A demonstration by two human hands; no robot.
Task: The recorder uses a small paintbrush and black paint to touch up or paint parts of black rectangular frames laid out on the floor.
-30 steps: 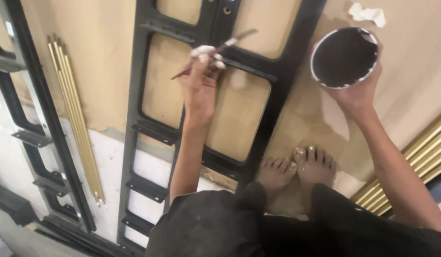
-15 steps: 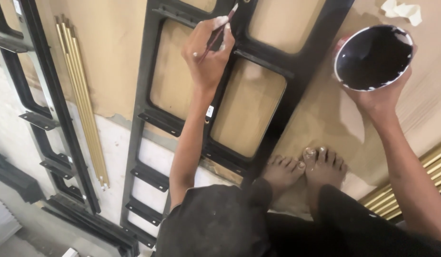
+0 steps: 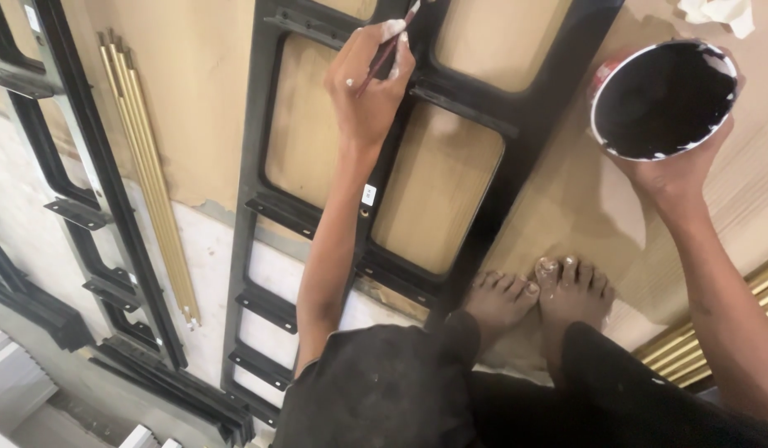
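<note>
Since prior frame, left hand point(image 3: 369, 91) w/ brush point(image 3: 392, 46) has gone further up the black frame point(image 3: 517, 124); fingers pinch the thin handle. Brush: light, stiff, hold mid-handle. Right hand point(image 3: 674, 170) cups paint tin point(image 3: 664, 99) from below, fingers wrapped. Tin likely heavy-ish, spillable, slick; black inside, white rim.

The floor point(image 3: 210, 249) is covered with brown cardboard sheeting point(image 3: 201, 108); a black metal frame point(image 3: 517, 133) and slim gold-coloured rods point(image 3: 148, 170) are laid on it.
</note>
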